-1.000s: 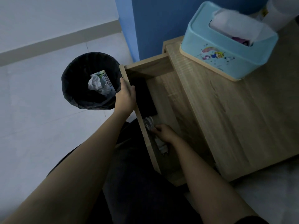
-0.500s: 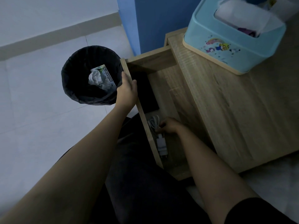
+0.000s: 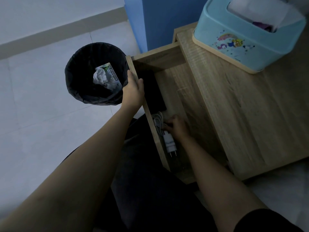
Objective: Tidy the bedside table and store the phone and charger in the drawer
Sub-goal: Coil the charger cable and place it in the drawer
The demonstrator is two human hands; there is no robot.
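The wooden bedside table [image 3: 242, 114] has its drawer [image 3: 157, 57] pulled out towards me. A black phone [image 3: 153, 91] lies flat inside, close to the drawer front. Beside it lies a white charger [image 3: 169, 141] with its coiled cable [image 3: 158, 122]. My left hand [image 3: 133, 91] grips the top edge of the drawer front. My right hand [image 3: 177, 127] is inside the drawer, its fingers on the charger cable next to the plug.
A light blue tissue box [image 3: 247, 37] stands on the table top at the back. A black bin [image 3: 95, 76] with crumpled paper and a wrapper stands on the tiled floor left of the drawer. A blue wall [image 3: 163, 19] is behind.
My right hand has shifted along the charger inside the drawer, uncovering the white plug. My left hand has stayed on the drawer front. The view has tilted slightly.
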